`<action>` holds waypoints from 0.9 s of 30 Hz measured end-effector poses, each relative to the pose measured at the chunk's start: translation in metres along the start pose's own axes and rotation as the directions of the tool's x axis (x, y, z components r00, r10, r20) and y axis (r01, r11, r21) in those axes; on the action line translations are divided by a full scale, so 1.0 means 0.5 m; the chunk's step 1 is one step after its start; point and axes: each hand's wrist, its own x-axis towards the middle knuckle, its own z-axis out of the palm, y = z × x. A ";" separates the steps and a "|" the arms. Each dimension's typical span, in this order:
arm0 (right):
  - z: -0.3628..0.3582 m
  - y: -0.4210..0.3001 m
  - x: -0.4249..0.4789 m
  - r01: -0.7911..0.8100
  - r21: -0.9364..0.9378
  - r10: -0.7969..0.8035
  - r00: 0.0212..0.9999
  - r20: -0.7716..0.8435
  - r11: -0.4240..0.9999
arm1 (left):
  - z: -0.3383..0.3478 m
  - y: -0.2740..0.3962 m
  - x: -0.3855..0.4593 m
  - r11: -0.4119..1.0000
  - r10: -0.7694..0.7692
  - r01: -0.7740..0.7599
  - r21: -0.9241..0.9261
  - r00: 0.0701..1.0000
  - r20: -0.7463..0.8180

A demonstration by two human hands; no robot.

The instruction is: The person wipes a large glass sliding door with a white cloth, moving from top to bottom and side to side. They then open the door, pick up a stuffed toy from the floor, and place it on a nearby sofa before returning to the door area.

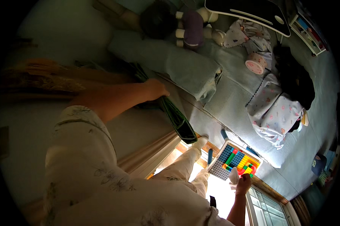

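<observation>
My left hand [155,89] is closed around a long, dark green folded thing [177,118] that slants down to the right. Its far end is open and hollow like a bag or sleeve, but the material is hard to tell. On the right, my right hand [244,183] holds a crumpled white piece, cloth or tissue [233,176]. That hand is at the near edge of a small play table [212,168] topped with grey, blue and yellow studded plates. Colourful building-block track pieces [245,167] are fixed on the plates, close to my right fingers.
A bed with a grey-blue cover [232,93] spreads ahead. On it lie a stuffed toy in purple [193,28], a pink round tin [256,63], a patterned white cloth [274,107] and dark clothing [295,76]. A black-topped lap desk [249,11] stands at the back; a glazed window [267,207] is lower right.
</observation>
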 end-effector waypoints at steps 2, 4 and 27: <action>0.001 -0.004 0.008 0.027 0.002 -0.027 1.000 -0.006 1.000 | -0.030 -0.011 -0.061 0.998 -0.034 0.031 -0.051 0.998 -0.058; -0.003 -0.022 0.006 0.016 0.009 -0.016 1.000 0.016 1.000 | -0.044 -0.018 -0.116 0.990 -0.018 -0.004 -0.144 0.988 -0.150; 0.002 -0.116 0.065 0.093 0.079 -0.089 0.995 -0.053 0.993 | -0.303 -0.057 -0.369 0.978 0.181 -0.130 0.166 0.920 -0.347</action>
